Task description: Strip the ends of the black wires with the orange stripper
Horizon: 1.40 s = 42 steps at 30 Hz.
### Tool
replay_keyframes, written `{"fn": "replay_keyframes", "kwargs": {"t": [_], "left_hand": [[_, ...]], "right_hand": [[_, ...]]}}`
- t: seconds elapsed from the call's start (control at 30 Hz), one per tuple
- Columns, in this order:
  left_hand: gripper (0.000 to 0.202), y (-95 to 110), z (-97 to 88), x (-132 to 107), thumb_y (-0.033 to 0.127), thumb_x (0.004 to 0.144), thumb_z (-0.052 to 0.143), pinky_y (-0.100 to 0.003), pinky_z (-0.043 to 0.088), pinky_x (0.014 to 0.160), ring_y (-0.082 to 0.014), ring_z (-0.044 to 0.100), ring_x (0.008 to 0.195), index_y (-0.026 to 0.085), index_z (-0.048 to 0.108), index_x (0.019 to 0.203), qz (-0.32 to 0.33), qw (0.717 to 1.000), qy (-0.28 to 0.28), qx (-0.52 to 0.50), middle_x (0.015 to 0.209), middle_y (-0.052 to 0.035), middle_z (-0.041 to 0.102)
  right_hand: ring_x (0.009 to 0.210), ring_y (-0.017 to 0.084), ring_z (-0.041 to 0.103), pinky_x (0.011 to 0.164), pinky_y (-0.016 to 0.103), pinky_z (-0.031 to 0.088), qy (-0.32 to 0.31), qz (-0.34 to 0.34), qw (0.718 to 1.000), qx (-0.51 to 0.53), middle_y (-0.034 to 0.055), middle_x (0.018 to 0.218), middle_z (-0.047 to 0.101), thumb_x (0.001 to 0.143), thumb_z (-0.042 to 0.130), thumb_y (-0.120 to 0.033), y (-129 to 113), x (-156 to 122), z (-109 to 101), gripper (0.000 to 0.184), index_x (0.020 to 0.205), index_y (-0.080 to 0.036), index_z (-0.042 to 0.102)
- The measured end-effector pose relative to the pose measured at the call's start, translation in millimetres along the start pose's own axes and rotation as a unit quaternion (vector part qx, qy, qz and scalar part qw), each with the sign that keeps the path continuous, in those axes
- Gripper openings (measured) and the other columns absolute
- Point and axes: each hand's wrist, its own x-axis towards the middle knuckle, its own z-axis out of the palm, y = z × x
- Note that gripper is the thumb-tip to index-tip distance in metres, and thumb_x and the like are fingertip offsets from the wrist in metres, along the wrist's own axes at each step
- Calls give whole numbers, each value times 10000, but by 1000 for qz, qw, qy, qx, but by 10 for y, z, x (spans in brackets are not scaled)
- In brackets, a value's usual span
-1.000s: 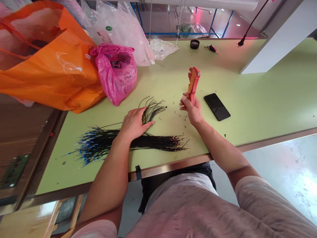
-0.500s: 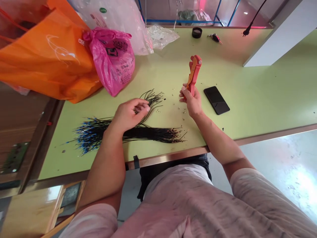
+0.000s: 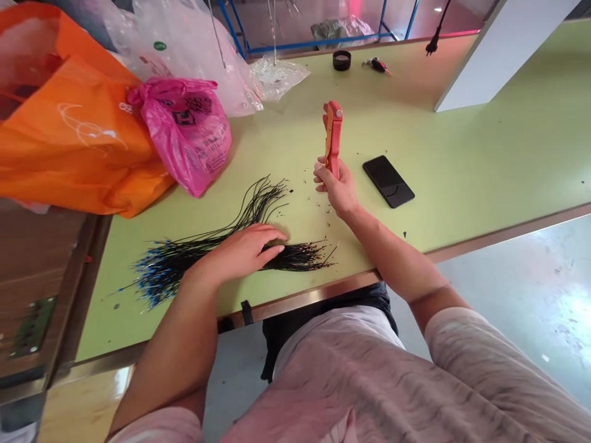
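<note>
A thick bundle of black wires (image 3: 295, 257) lies along the front of the green table, with blue ends at the left and stripped copper ends at the right. My left hand (image 3: 247, 249) rests over this bundle, thumb and fingers apart around its upper side. Behind it, a looser group of black wires (image 3: 256, 203) fans out toward the back. My right hand (image 3: 339, 187) grips the handle of a red and orange wire stripper (image 3: 333, 138), which points up and away from me. Small scraps lie on the table near the right hand.
A black phone (image 3: 388, 181) lies right of my right hand. Orange (image 3: 78, 135) and pink (image 3: 189, 132) bags stand at the back left. Farther back are a black ring (image 3: 341, 60), keys (image 3: 378, 65), a hanging plug (image 3: 433, 45) and a white upright panel (image 3: 489, 61).
My left hand has moved from the loose wires toward me, down onto the thick bundle, and its fingers have spread. My right hand still holds the wire stripper. The view has shifted slightly.
</note>
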Motion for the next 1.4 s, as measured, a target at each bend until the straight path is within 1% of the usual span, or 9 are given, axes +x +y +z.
{"fn": "replay_keyframes", "kwargs": {"t": [0.13,0.3,0.47,0.57,0.67,0.93,1.07,1.2,1.4], "left_hand": [[354,-3,-70,179,514,986,579,-385,565,911,-265,767,968,249,808,1039,16,998,-55,-23,1087,-82,830],[312,-21,-50,279,534,961,588,-333,486,699,-215,655,708,256,726,926,-29,996,-46,-64,818,-16,762],[421,-170,71,270,647,947,624,-346,535,761,-221,684,774,237,716,935,-45,981,48,-182,856,-34,772],[476,-234,142,287,695,903,713,-362,580,824,-218,714,817,221,702,940,-42,951,93,-291,866,-49,771],[547,-256,181,324,729,834,805,-357,598,800,-203,712,790,212,691,971,-51,921,125,-366,840,-43,756],[570,-185,171,382,725,829,836,-276,492,600,-135,569,590,192,730,1001,-53,883,195,-423,658,37,606],[553,-148,160,393,698,819,868,-274,504,603,-131,583,581,186,731,976,-48,860,248,-444,645,25,631],[579,-132,161,396,704,763,914,-295,566,631,-146,648,619,180,734,931,-57,840,261,-472,731,-27,724],[657,-140,208,412,754,698,951,-292,575,630,-140,632,618,166,777,931,-63,834,255,-485,670,-9,682]], "right_hand": [[979,197,691,830,358,612,8,5,1000,1,34,1034,710,860,826,-781,26,28,13,657,1232,-265,662],[979,207,699,832,373,624,23,10,1000,3,43,1067,731,859,833,-750,27,69,-10,633,1231,-266,668],[926,200,694,796,371,614,23,27,999,3,45,1045,721,848,849,-710,35,60,-26,598,1195,-260,664],[916,201,691,775,366,603,10,38,999,-18,46,1020,718,852,849,-683,67,47,-31,572,1184,-257,660],[894,191,673,756,349,588,-2,35,999,-39,37,988,715,847,850,-667,107,39,-38,558,1172,-256,658],[748,142,570,716,324,513,-34,6,996,-83,-45,829,618,824,843,-657,131,-26,-32,556,1140,-244,646],[710,124,514,718,326,472,-73,-26,990,-118,-70,806,583,815,842,-648,84,-95,-15,554,1110,-221,648],[777,147,573,767,340,498,-117,-45,983,-133,-36,869,656,807,863,-592,58,-161,10,521,1100,-219,648],[927,192,678,892,397,579,-215,-53,973,-67,41,1038,752,863,838,-513,43,-270,62,451,1154,-227,647]]}}
